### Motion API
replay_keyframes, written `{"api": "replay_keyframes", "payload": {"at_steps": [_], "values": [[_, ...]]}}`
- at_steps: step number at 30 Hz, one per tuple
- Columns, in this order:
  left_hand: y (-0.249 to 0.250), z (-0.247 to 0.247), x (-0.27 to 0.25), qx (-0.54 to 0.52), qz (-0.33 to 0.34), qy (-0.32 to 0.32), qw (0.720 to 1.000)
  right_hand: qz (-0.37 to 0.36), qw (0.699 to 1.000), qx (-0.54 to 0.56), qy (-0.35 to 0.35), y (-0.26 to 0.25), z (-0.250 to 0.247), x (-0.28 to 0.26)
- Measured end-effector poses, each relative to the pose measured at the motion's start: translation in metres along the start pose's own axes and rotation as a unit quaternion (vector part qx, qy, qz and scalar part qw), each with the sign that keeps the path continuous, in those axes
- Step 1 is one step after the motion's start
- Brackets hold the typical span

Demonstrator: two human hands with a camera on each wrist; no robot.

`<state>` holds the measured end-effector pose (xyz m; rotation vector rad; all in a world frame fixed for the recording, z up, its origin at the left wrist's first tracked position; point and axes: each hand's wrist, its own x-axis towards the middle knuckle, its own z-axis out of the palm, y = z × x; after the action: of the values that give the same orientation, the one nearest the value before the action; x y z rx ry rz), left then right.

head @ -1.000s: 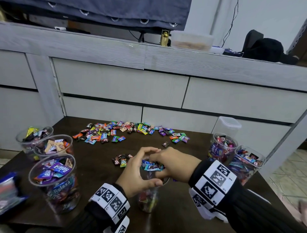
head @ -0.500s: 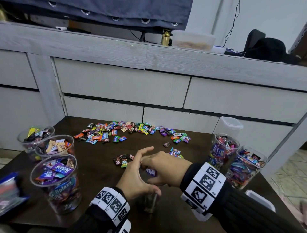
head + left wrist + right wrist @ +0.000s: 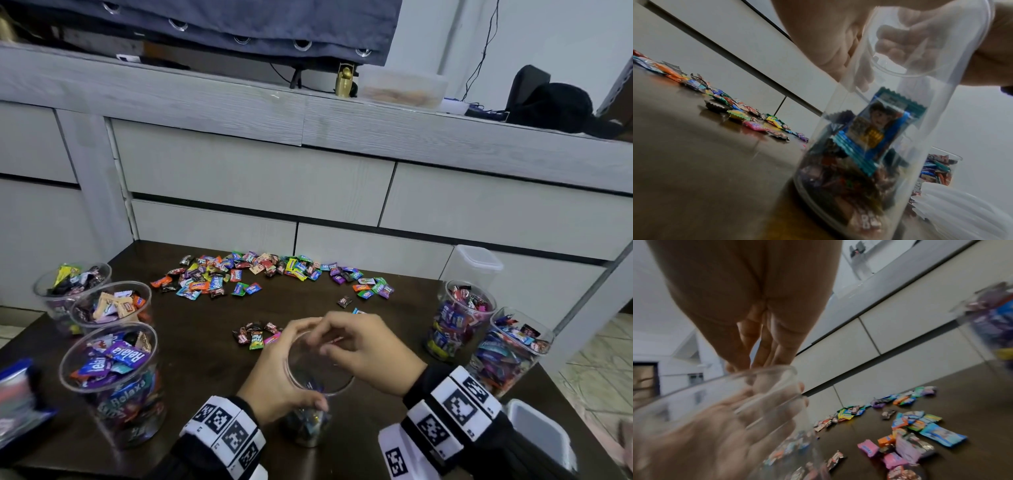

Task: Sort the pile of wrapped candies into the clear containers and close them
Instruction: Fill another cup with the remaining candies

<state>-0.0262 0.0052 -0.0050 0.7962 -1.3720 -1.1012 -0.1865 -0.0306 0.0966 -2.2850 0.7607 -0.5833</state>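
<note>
A tall clear container [image 3: 306, 428] stands on the dark table [image 3: 205, 370] near the front edge, its bottom part filled with wrapped candies. My left hand [image 3: 279, 368] grips its wall, thumb on the near side. My right hand [image 3: 346, 339] hovers at the container's mouth with loose fingers and holds nothing. In the left wrist view a blue candy [image 3: 875, 133] stands on end inside the container [image 3: 920, 129]. The main candy pile [image 3: 274, 274] lies across the far part of the table. A small group of candies [image 3: 255, 337] lies just beyond my left hand.
Three open, filled containers [image 3: 109, 383] [image 3: 111, 305] [image 3: 72, 284] stand at the left. Two more filled ones [image 3: 460, 318] [image 3: 513, 349] stand at the right, behind them an empty lidded one [image 3: 476, 267]. A white lid [image 3: 537, 428] lies at the front right.
A second ago my right hand held a bunch of blue candies over the container. It pushed them down inside and now sits empty at the rim. My left hand kept its grip.
</note>
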Motion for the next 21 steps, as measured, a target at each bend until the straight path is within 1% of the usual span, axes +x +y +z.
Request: {"api": "replay_keyframes", "payload": {"at_steps": [1,3,4,5,6,7,8,9,10,11,12,13,14,15,16,17,19,21], "values": [[0.000,0.000,0.000,-0.024,-0.009,0.007,1.000,0.008,0.998,0.032,0.045,0.006,-0.003,-0.001],[0.002,-0.003,0.001,-0.038,-0.023,0.062,0.997,0.050,0.987,0.066,0.140,0.023,-0.011,-0.002],[0.003,-0.005,0.003,-0.016,-0.026,0.099,0.995,0.087,0.979,0.053,0.175,0.036,-0.015,-0.001],[0.002,-0.010,0.006,0.028,-0.022,0.140,0.990,0.139,0.971,0.019,0.192,0.052,-0.019,0.000],[-0.001,-0.015,0.011,0.090,-0.021,0.192,0.977,0.204,0.961,-0.024,0.183,0.069,-0.020,0.002],[-0.005,-0.023,0.017,0.170,-0.037,0.245,0.954,0.271,0.948,-0.059,0.156,0.085,-0.019,0.004],[-0.008,-0.030,0.025,0.260,-0.076,0.273,0.923,0.327,0.933,-0.081,0.124,0.100,-0.013,0.006],[-0.014,-0.037,0.034,0.350,-0.137,0.268,0.887,0.369,0.919,-0.104,0.094,0.113,-0.004,0.008],[-0.021,-0.043,0.043,0.425,-0.212,0.236,0.848,0.399,0.904,-0.137,0.066,0.126,0.007,0.009],[-0.029,-0.049,0.051,0.478,-0.287,0.194,0.807,0.419,0.890,-0.173,0.040,0.137,0.019,0.011],[-0.038,-0.053,0.058,0.513,-0.344,0.158,0.770,0.428,0.880,-0.204,0.019,0.148,0.030,0.013],[-0.049,-0.057,0.064,0.537,-0.381,0.132,0.741,0.428,0.875,-0.226,0.007,0.156,0.040,0.016],[-0.060,-0.060,0.069,0.554,-0.404,0.114,0.719,0.424,0.874,-0.239,0.004,0.163,0.047,0.020],[-0.072,-0.062,0.072,0.567,-0.416,0.102,0.704,0.418,0.874,-0.247,0.005,0.170,0.053,0.024],[-0.083,-0.065,0.075,0.575,-0.419,0.099,0.696,0.412,0.875,-0.253,0.002,0.176,0.056,0.029],[-0.093,-0.067,0.077,0.581,-0.415,0.097,0.693,0.407,0.876,-0.260,-0.003,0.181,0.059,0.034],[-0.107,-0.071,0.082,0.587,-0.398,0.076,0.701,0.399,0.873,-0.281,-0.008,0.191,0.060,0.043],[-0.114,-0.073,0.088,0.598,-0.372,0.034,0.709,0.401,0.872,-0.281,-0.016,0.200,0.058,0.052]]}}
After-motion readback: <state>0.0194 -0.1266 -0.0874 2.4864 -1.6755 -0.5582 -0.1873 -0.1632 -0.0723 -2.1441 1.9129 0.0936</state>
